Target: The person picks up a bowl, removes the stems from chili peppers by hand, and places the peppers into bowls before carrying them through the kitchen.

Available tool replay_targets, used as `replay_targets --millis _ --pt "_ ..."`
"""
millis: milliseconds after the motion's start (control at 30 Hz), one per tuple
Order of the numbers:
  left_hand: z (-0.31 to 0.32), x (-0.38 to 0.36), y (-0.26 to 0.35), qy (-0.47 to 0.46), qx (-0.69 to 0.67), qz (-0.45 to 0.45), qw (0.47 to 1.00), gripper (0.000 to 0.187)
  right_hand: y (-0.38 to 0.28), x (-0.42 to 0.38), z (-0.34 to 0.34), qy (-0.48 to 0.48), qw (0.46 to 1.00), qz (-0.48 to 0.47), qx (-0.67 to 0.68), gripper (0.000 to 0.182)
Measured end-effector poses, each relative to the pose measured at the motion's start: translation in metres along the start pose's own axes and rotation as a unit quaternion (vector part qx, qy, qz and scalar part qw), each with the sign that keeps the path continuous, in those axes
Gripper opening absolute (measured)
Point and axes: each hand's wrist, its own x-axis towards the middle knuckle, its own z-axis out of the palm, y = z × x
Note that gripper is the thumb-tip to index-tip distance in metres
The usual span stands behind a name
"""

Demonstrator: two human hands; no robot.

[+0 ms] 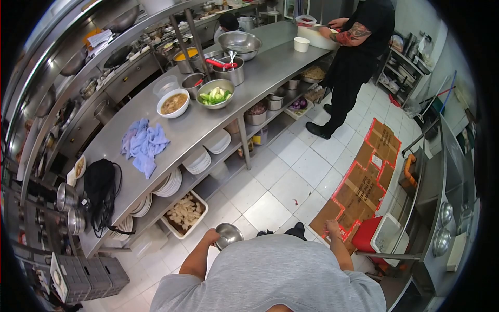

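Metal bowl [229, 235] is held out at the left side, above the floor tiles [273, 210]. Its side is gripped near the rim by the left hand [211, 236], probably so the inside stays untouched; no contents can be made out. Right hand [332, 227] is held forward on the other side, well apart from the bowl; whether its fingers are spread or pressed together cannot be told, and nothing is seen in it. Cardboard [358, 195] is laid flat below, presumably as floor cover. Tub [196, 223] of pale pieces [186, 209] is set low, near the bowl, likely for easy reach. Plates [197, 160] are stacked beneath the worktop [275, 57], likely to save space. Cloth [144, 145] is bunched on top.
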Motion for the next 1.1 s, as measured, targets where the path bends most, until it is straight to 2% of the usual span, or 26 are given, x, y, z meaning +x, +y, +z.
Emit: replay_targets --millis 267,467,667,1100 --pt "0.006 0.015 -0.012 0.007 0.008 -0.007 1.0 0.029 -0.008 -0.011 -0.001 0.022 1.0 0.008 0.003 0.02" --pt "0.007 0.015 -0.009 0.002 -0.007 0.011 1.0 0.031 -0.015 -0.009 0.004 -0.033 0.998 -0.022 -0.046 0.019" --pt "0.008 0.009 -0.011 0.011 -0.01 -0.012 1.0 0.029 -0.013 -0.004 0.016 -0.015 1.0 0.002 -0.017 0.016" --pt "0.02 0.012 -0.031 -0.002 -0.024 -0.022 0.999 0.03 -0.016 0.004 0.018 -0.032 0.999 -0.026 -0.016 0.017"
